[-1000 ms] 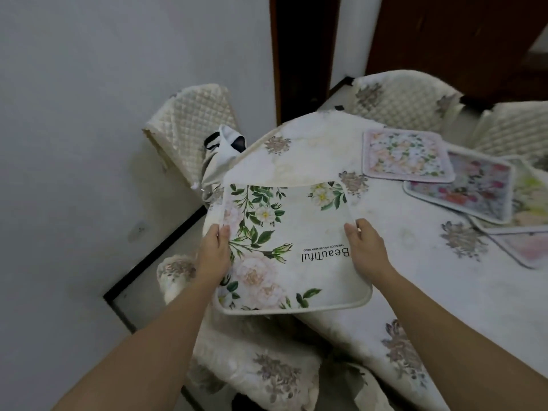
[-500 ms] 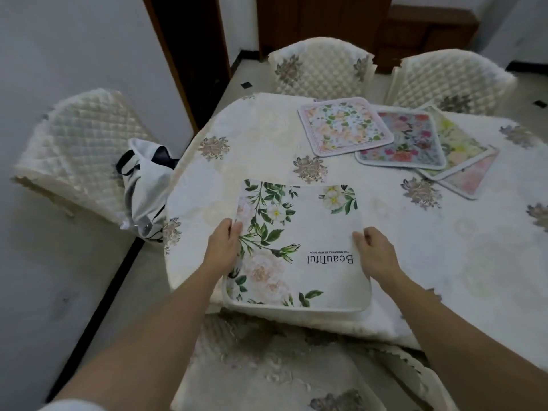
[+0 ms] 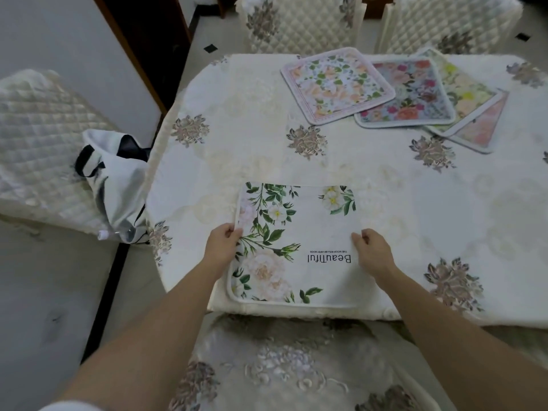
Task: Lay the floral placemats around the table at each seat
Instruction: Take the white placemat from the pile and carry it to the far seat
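Cloth-covered table: left hand & right hand pinch white placemat edges, squaring it w/ near seat.

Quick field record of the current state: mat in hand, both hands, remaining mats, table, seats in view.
mat in hand: white placemat printed "Beautiful", lying flat at the near table edge
left hand: gripping the mat's left edge
right hand: on the mat's right side, fingers bent
remaining mats: stack of four floral placemats, fanned and overlapping at the far side
table: tablecloth, cream with flower motifs
seats in view: quilted chairs at the far side, one at left with a bag on it
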`<action>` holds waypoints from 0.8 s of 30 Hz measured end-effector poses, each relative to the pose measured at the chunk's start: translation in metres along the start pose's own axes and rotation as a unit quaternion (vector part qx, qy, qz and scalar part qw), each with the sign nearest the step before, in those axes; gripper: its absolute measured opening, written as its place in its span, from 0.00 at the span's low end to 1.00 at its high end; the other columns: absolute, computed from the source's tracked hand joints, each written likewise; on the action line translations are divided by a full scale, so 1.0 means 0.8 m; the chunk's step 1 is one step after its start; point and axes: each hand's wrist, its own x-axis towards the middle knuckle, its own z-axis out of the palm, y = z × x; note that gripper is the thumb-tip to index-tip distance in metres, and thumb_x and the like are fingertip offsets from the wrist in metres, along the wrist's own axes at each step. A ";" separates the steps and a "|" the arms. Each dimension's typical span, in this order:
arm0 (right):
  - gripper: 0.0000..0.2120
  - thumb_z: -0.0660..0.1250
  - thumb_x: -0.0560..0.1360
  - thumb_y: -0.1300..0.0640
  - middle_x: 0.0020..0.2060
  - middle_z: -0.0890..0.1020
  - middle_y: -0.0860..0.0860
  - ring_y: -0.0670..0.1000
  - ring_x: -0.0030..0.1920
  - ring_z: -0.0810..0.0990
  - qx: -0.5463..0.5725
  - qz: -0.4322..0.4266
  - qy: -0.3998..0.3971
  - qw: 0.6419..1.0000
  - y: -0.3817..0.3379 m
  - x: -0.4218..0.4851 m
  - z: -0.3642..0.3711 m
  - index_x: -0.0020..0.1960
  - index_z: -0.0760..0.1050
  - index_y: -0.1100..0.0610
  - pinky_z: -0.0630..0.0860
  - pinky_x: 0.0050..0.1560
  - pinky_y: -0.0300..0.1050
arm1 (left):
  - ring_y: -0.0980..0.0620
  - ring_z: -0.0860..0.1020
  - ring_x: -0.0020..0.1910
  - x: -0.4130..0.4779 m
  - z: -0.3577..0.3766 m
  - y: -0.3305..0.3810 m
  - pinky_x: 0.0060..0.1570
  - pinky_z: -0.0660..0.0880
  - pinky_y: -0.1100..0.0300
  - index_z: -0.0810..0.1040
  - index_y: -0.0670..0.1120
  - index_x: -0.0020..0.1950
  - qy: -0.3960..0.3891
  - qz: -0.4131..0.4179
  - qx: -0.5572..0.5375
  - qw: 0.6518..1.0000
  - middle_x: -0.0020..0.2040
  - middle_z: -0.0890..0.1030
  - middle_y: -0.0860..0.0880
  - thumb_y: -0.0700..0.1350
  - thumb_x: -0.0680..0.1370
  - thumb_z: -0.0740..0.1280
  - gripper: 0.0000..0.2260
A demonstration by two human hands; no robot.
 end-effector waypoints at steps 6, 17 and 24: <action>0.11 0.62 0.79 0.50 0.34 0.76 0.49 0.52 0.36 0.75 0.008 0.038 0.007 0.999 0.008 0.005 0.008 0.42 0.73 0.55 0.72 0.39 0.48 | 0.54 0.74 0.37 0.009 0.002 -0.012 0.38 0.70 0.61 0.77 0.42 0.44 0.007 -0.007 0.000 1.000 0.37 0.77 0.49 0.42 0.81 0.65 0.07; 0.18 0.62 0.79 0.54 0.29 0.68 0.49 0.51 0.32 0.67 -0.017 0.040 -0.004 0.999 -0.003 0.002 0.004 0.33 0.62 0.54 0.61 0.34 0.47 | 0.49 0.73 0.37 0.011 -0.002 -0.015 0.43 0.69 0.55 0.76 0.44 0.37 0.016 -0.010 0.033 0.999 0.34 0.75 0.48 0.43 0.79 0.66 0.11; 0.14 0.62 0.78 0.53 0.32 0.72 0.51 0.54 0.37 0.71 -0.038 0.036 -0.013 0.999 0.001 0.005 0.000 0.36 0.68 0.57 0.65 0.37 0.48 | 0.49 0.76 0.42 0.009 -0.003 -0.011 0.45 0.70 0.58 0.78 0.44 0.46 0.036 -0.013 0.080 0.996 0.39 0.78 0.50 0.45 0.78 0.68 0.05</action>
